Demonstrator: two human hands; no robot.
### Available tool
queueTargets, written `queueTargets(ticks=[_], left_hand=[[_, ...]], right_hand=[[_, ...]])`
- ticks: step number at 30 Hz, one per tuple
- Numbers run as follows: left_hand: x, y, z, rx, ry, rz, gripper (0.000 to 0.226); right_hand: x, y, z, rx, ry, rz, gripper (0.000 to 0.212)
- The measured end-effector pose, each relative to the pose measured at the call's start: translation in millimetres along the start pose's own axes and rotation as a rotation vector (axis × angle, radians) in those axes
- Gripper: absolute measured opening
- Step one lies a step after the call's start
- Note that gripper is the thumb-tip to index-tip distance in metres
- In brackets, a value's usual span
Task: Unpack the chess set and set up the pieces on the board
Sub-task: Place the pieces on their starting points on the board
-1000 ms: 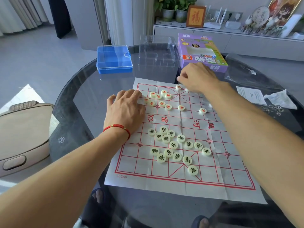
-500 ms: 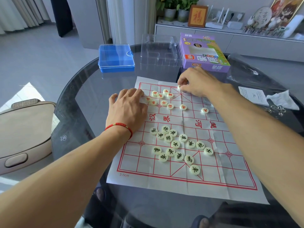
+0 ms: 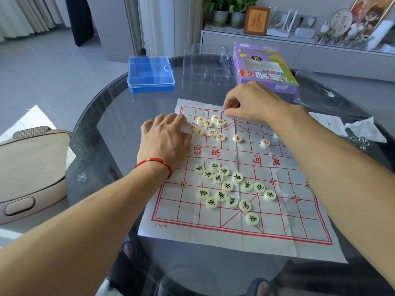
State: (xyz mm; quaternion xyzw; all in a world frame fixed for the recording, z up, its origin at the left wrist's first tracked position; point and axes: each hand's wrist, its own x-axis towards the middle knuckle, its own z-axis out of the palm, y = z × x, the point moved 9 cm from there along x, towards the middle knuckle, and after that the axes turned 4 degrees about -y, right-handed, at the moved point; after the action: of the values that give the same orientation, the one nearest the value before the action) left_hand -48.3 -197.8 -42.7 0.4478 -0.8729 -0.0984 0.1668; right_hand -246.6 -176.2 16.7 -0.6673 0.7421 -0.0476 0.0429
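A white paper board with red lines lies on the round glass table. Several pale round pieces with red characters lie loose on its far half. Several with black characters are clustered on the near half. My left hand rests flat on the board's far-left part, fingers straight, tips beside the red pieces. My right hand is at the board's far middle edge, fingers curled, thumb and forefinger pinching a pale piece that they mostly hide.
Beyond the board stand a blue plastic box, a clear plastic tray and the purple game carton. To the right lie a dark plastic bag, a leaflet, a tissue and metal rings. A beige chair stands at the left.
My right hand's fingertips have edged slightly left along the board's far row, still on the piece. My left hand has stayed where it was.
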Motion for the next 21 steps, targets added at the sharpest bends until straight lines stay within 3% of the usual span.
queueTargets(ticks=[5, 10, 13, 16, 21], left_hand=[[0.3, 0.3, -0.7, 0.005, 0.007, 0.003, 0.034], [0.1, 0.2, 0.1, -0.002, 0.002, -0.003, 0.034], [0.3, -0.2, 0.3, -0.007, 0.0, -0.002, 0.035], [0.5, 0.0, 1.1, -0.002, -0.005, -0.002, 0.035], [0.2, -0.3, 0.7, -0.007, -0.004, -0.004, 0.035]], right_hand=[[-2.1, -10.9, 14.1, -0.009, -0.07, 0.03, 0.029], [-2.4, -8.5, 19.2, -0.03, -0.131, 0.058, 0.015], [-4.2, -5.6, 21.7, -0.037, -0.201, 0.069, 0.025], [-4.1, -4.7, 21.3, -0.036, -0.16, 0.084, 0.03], [-3.2, -7.8, 17.7, -0.057, -0.105, 0.066, 0.015]])
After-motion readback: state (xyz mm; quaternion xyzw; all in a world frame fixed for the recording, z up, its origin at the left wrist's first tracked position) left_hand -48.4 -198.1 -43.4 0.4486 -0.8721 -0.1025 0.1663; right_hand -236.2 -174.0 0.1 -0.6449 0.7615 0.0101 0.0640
